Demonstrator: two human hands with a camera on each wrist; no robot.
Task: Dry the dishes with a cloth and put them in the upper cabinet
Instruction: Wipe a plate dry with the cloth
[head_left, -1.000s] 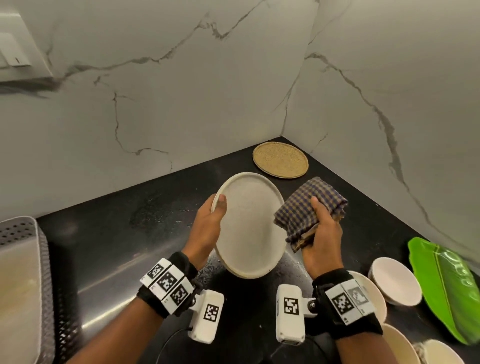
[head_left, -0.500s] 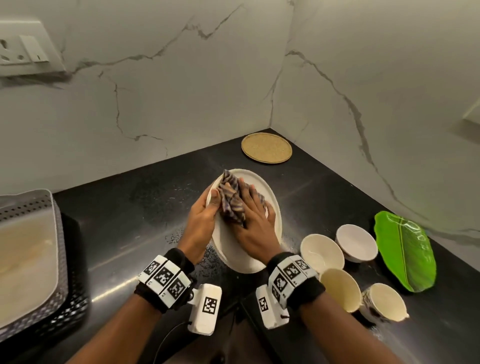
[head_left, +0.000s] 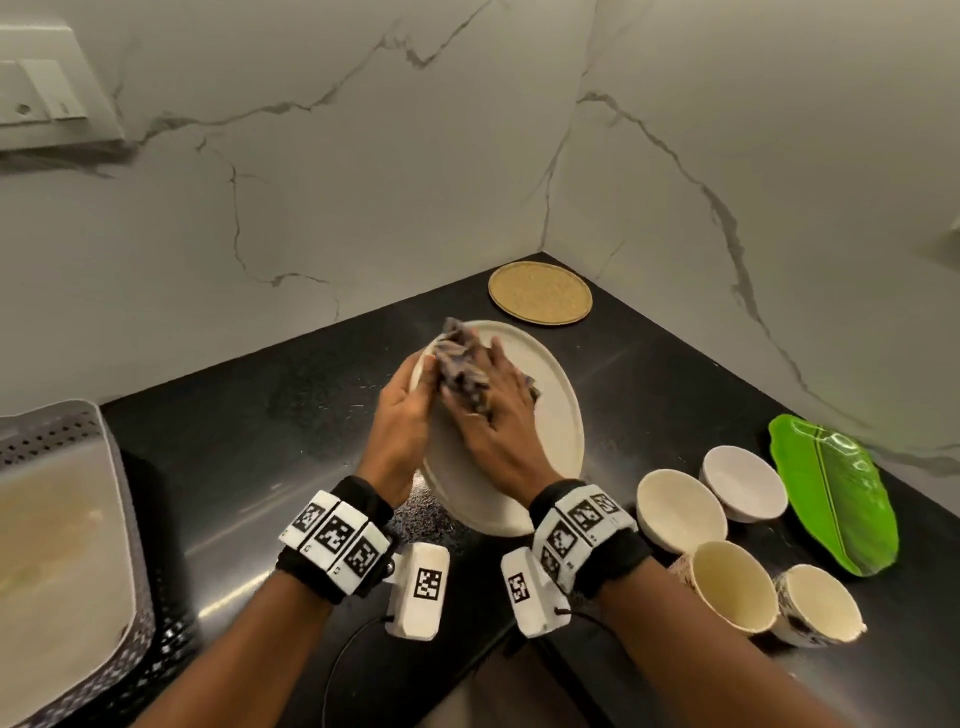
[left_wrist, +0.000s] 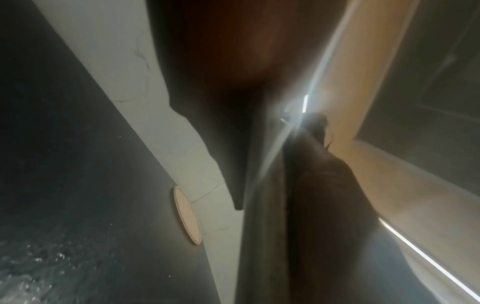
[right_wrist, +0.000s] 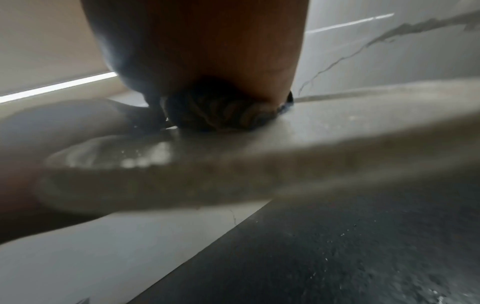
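Note:
A round cream plate (head_left: 550, 415) is held tilted above the black counter. My left hand (head_left: 405, 410) grips its left rim, thumb on the face. My right hand (head_left: 493, 415) lies on the plate's face with spread fingers and presses a bunched dark checked cloth (head_left: 462, 358) against the upper left part. In the right wrist view the cloth (right_wrist: 221, 111) is squashed under the palm on the wet plate (right_wrist: 311, 144). The left wrist view shows the plate (left_wrist: 259, 205) edge-on, blurred.
A woven round mat (head_left: 540, 293) lies in the counter's corner. To the right stand two bowls (head_left: 680, 509), two cups (head_left: 732, 584) and a green leaf-shaped plate (head_left: 831, 493). A grey perforated basket (head_left: 67, 545) sits at the left. Marble walls close the back and right.
My right hand brought the cloth from beside the plate onto its face and has since rubbed it toward the upper left rim. My left hand kept its grip on the plate.

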